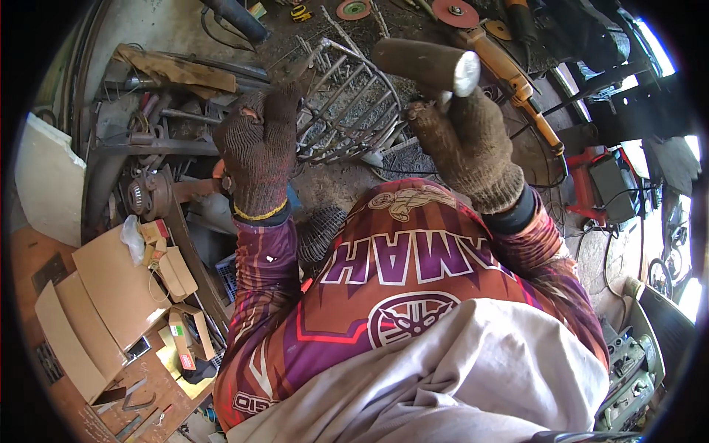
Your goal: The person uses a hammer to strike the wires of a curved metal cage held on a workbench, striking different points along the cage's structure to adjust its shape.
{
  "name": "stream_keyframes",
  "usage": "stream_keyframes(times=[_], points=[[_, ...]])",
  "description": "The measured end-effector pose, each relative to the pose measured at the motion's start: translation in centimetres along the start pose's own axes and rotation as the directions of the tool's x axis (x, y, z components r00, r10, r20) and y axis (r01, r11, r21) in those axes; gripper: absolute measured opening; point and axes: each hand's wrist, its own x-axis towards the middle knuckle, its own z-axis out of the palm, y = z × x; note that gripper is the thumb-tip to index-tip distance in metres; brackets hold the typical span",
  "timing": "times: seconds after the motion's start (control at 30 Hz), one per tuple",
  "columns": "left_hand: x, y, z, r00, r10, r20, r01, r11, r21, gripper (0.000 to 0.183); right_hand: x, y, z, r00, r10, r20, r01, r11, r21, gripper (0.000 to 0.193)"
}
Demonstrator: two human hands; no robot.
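Note:
My right hand [476, 151], in a worn brown knit glove, is closed round a hammer. The hammer's thick, dark cylindrical head [421, 65] is raised above the glove, its bright worn face turned to the right. Most of its handle is hidden by my fingers. My left hand [262, 140], in a dark knit glove with a torn fingertip, is closed at the left side of a welded grate of metal bars [358, 100]. What its fingers hold, if anything, is hard to see. The grate lies on the dirty ground between my hands.
An orange angle grinder [509, 74] lies beyond my right hand, near a red disc [456, 12]. A red-and-black machine [602, 184] stands at the right. To the left are a bench vise [148, 193], metal scrap and an opened cardboard box [111, 288] on a wooden table [159, 395].

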Motion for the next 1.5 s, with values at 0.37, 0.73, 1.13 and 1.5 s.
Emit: stream_keyframes(times=[0.37,0.73,1.13,1.5], points=[[-0.1,0.4,-0.3,0.997,0.056,-0.048,-0.057,0.998,-0.013,0.02,0.7,-5.1,-2.6,0.998,-0.013,-0.067,0.04,0.908,0.416,0.026],[1.0,1.2,-1.4,0.991,0.104,-0.079,-0.093,0.987,0.128,0.022,-1.6,-0.9,-1.4,0.949,0.298,0.098,-0.309,0.944,0.119,0.039],[0.4,2.6,-0.4,0.995,-0.089,-0.049,0.088,0.995,-0.038,0.027,-0.7,-1.2,-0.6,0.994,0.042,0.097,-0.032,0.993,-0.112,0.039],[-0.6,0.6,-1.1,0.999,-0.028,-0.016,0.028,1.0,0.002,0.019,-1.0,-2.2,-1.5,0.991,-0.084,-0.101,0.11,0.951,0.289,0.04]])
